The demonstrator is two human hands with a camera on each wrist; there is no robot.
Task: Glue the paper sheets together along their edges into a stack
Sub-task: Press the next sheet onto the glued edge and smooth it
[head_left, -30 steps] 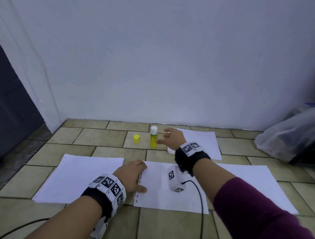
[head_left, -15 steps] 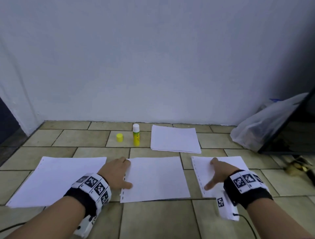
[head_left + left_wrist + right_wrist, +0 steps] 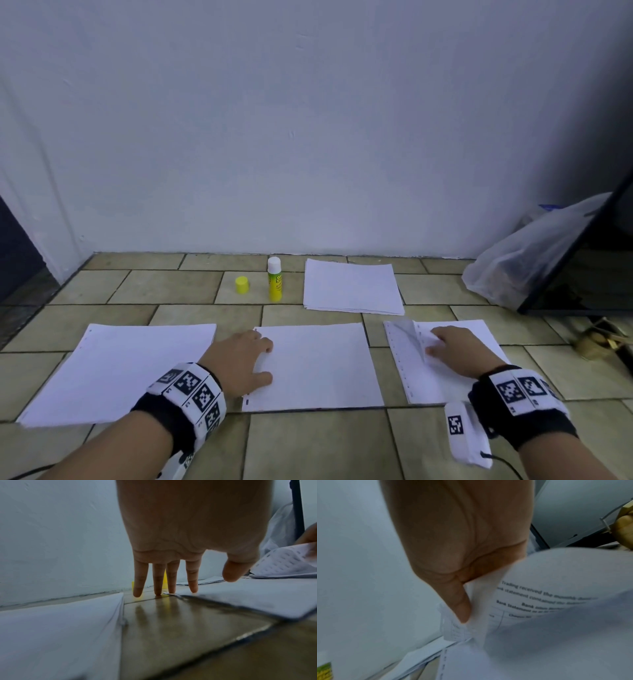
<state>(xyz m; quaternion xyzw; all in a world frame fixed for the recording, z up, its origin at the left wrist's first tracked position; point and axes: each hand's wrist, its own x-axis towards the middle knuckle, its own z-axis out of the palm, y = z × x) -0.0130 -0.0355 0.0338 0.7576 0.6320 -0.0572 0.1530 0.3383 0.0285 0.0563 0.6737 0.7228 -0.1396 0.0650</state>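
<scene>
On the tiled floor (image 3: 308, 445) in front of you, below the pale wall (image 3: 308, 120), the biggest thing is the left paper stack (image 3: 116, 370), lying flat at your left side. Next to it, in the middle, lies the middle sheet (image 3: 318, 366) with small punched holes along its left edge. Your left hand (image 3: 239, 363) rests at that edge with the fingers (image 3: 193, 580) straight and relaxed – some tips are on the paper, the others touch the tile between the two papers, and it grasps nothing. At your right lies the right paper stack (image 3: 455, 363), also with punched holes on its left margin. Your right hand (image 3: 455, 353) is on it and pinches the top sheet (image 3: 407, 339) near the left margin – the thumb (image 3: 462, 607) presses on the paper, and this corner is lifted and curled, so the printed text on its underside shows in the wrist view. Farther back, near the wall, a smaller paper pile (image 3: 352, 291) lies flat. At the far right a plastic bag (image 3: 520, 260) leans beside a dark panel (image 3: 589, 267). Just left of the smaller pile stands the glue stick (image 3: 274, 284), upright and uncapped, and its yellow cap (image 3: 241, 285) stands a little apart on the left.
</scene>
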